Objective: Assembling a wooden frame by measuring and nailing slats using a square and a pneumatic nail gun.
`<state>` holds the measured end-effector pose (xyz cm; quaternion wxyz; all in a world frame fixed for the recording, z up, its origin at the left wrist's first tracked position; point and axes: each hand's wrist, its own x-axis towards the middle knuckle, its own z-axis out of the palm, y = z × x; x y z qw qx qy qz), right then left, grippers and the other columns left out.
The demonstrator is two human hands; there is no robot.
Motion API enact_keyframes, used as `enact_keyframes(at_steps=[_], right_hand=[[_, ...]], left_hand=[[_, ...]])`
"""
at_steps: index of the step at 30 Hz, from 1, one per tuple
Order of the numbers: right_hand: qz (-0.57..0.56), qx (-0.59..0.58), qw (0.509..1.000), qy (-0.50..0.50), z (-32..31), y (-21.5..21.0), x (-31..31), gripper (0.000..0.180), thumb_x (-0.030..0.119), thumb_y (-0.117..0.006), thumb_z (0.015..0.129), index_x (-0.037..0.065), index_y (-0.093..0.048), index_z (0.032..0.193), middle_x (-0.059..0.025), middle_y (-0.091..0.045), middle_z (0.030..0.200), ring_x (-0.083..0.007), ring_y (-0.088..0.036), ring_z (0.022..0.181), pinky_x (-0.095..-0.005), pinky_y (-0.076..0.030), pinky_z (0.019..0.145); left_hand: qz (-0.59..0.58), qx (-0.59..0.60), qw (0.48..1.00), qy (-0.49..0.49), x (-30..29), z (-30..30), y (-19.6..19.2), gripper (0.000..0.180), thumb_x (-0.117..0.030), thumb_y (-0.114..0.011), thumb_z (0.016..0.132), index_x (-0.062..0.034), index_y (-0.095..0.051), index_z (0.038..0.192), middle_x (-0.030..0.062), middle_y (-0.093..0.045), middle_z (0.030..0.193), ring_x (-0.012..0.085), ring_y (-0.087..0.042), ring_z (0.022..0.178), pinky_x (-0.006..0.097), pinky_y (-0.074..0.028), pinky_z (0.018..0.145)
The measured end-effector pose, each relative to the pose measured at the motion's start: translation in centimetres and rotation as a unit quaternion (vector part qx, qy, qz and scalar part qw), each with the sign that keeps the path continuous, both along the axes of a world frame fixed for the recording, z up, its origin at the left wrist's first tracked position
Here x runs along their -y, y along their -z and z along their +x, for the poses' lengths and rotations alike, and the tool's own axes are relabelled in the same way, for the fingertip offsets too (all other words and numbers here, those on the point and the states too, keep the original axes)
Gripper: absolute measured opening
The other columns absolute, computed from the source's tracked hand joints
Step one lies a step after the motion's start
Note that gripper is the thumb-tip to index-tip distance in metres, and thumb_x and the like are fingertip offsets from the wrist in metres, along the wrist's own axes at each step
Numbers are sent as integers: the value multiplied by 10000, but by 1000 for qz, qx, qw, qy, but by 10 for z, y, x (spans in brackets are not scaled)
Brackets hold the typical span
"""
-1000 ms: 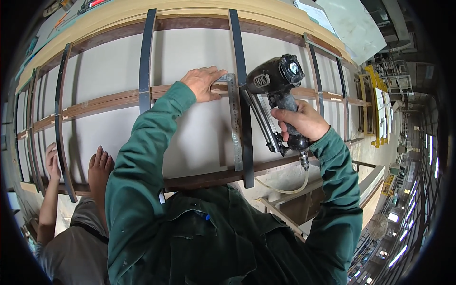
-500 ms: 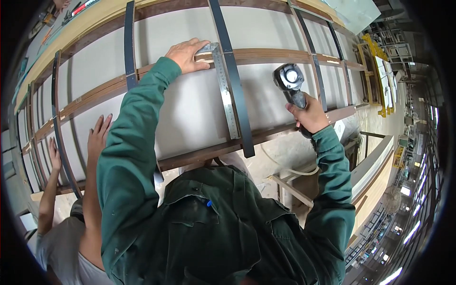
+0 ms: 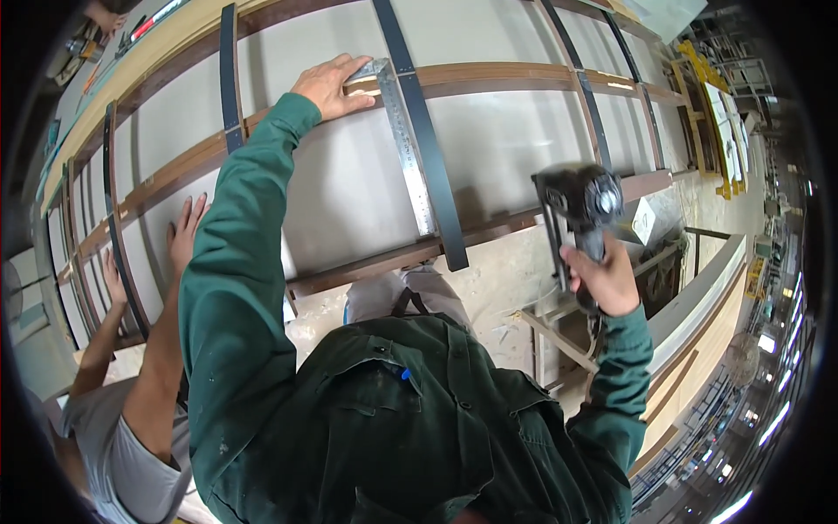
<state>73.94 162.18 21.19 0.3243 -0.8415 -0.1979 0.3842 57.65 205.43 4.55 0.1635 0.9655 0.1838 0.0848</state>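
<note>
My left hand [image 3: 330, 87] grips the stock of a metal try square [image 3: 407, 157] at the middle wooden rail [image 3: 489, 77]. The square's ruled blade points toward me, beside a dark crosswise strip [image 3: 434, 175]. That strip lies over the rails of a long frame, and its near end juts past the brown front rail [image 3: 367, 269]. In my right hand [image 3: 609, 278] is a black nail gun [image 3: 587, 203], wrapped by my fingers at the handle. It is held up in the air near the front rail, apart from the frame.
Pale panels [image 3: 340, 183] show between the rails. On the left, a co-worker's hands [image 3: 185, 229] rest by the frame, and another person's hand [image 3: 106, 17] shows at the far left. A yellow rack [image 3: 709, 113] stands right; a wooden stand [image 3: 559, 341] is below the gun.
The nail gun has moved right and toward me, away from above the frame, and has turned. My left hand stays on the square; the whole view has shifted slightly.
</note>
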Motion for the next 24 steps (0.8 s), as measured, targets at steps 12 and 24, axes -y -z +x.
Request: enact_keyframes(at_steps=[12, 24], right_hand=[[73, -176, 975, 110, -67, -1, 54, 162, 76, -651, 894, -25, -564, 987, -66, -597, 715, -147, -584, 562, -276, -504, 538], [81, -204, 969, 113, -82, 5, 53, 183, 112, -676, 889, -18, -568, 959, -56, -593, 691, -147, -578, 550, -268, -491, 533]], left_hand=[[-38, -46, 998, -13, 0, 7, -5, 747, -544, -668, 767, -149, -483, 1374, 88, -564, 1220, 296, -581, 1113, 407, -466, 962], [-24, -20, 1000, -5, -2, 5, 1, 753, -543, -675, 762, -143, -488, 1372, 91, -579, 1149, 304, -593, 1065, 412, -477, 927]])
